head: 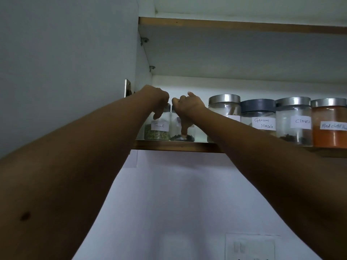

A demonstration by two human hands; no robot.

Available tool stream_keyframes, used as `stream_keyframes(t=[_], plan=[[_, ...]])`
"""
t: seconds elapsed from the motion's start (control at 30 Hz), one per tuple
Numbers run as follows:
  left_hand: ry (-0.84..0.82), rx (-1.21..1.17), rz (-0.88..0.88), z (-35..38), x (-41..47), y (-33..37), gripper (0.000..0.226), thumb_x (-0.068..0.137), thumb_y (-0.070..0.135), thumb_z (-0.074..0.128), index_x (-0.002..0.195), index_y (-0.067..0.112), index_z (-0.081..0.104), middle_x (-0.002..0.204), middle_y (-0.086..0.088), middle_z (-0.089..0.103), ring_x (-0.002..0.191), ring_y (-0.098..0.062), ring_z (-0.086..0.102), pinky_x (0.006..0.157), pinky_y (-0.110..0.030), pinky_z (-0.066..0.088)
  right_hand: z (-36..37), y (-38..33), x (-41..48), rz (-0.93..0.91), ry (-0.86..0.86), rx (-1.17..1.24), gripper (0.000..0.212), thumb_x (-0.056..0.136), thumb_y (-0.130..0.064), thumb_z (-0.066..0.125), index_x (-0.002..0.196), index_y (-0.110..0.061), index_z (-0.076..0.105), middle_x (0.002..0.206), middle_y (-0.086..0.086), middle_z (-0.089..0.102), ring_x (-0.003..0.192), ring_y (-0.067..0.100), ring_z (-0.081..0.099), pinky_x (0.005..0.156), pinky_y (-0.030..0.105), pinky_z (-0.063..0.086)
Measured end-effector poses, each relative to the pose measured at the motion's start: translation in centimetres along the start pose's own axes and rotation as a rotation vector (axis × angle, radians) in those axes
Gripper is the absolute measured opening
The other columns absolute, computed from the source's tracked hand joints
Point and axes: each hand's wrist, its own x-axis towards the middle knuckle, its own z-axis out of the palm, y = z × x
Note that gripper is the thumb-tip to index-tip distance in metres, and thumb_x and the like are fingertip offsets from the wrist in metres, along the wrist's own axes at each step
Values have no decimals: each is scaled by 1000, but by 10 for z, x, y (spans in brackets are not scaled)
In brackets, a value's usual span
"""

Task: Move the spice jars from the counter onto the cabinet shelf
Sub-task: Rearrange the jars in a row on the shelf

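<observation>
Several glass spice jars stand in a row on the cabinet shelf (169,146). At the left end, my left hand (158,101) grips the top of the jar labelled Fennel (156,128). Beside it, my right hand (187,106) grips a jar of dark seeds (183,132) from above, thumb down its front over the label. To the right stand a silver-lidded jar (224,106), the dark-lidded Garam Masala jar (260,117), the Cloves jar (293,121) and the orange Red Chilli jar (329,124).
The cabinet's left side wall (144,72) with a hinge plate (127,89) stands close beside the Fennel jar. A higher shelf (234,27) spans above. Below the shelf are a pale wall and a switch plate (251,246).
</observation>
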Motion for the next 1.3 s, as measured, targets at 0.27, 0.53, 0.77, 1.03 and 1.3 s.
stream_keyframes(t=[0.27, 0.53, 0.77, 1.03, 1.3], plan=[[-124, -69, 32, 2, 10, -1, 44, 86, 7, 57, 130, 6, 52, 102, -10, 59, 86, -23, 58, 74, -30, 49, 17, -1, 23, 6, 33, 21, 98, 58, -46, 84, 131, -3, 33, 125, 18, 51, 120, 32, 47, 111, 40, 24], [-101, 82, 39, 12, 27, 12, 32, 94, 17, 51, 122, 2, 57, 101, -10, 60, 91, -24, 57, 81, -32, 47, 29, 3, 44, 22, -47, 3, 110, 53, -45, 87, 139, -10, 28, 127, 13, 48, 115, 32, 49, 95, 40, 41], [-71, -20, -21, 25, 42, 17, 39, 100, 26, 39, 133, 7, 45, 78, -3, 45, 64, -14, 45, 52, -23, 33, 44, 4, 57, 33, -10, 7, 107, 53, -37, 89, 136, -12, 26, 127, 12, 49, 113, 31, 51, 89, 38, 42], [-11, 45, -34, 29, 41, 27, 41, 99, 27, 42, 137, 11, 41, 76, 0, 45, 58, -12, 39, 48, -20, 28, 56, 4, 74, 40, -18, -49, 106, 58, -40, 86, 142, -18, 23, 129, 5, 50, 117, 26, 51, 94, 36, 42], [30, -39, -73, 41, 48, 24, 42, 98, 23, 41, 138, 7, 41, 76, -5, 45, 62, -14, 44, 52, -24, 34, 56, 5, 70, 47, -4, 33, 105, 56, -37, 88, 137, -12, 25, 124, 10, 53, 113, 30, 53, 92, 38, 42]])
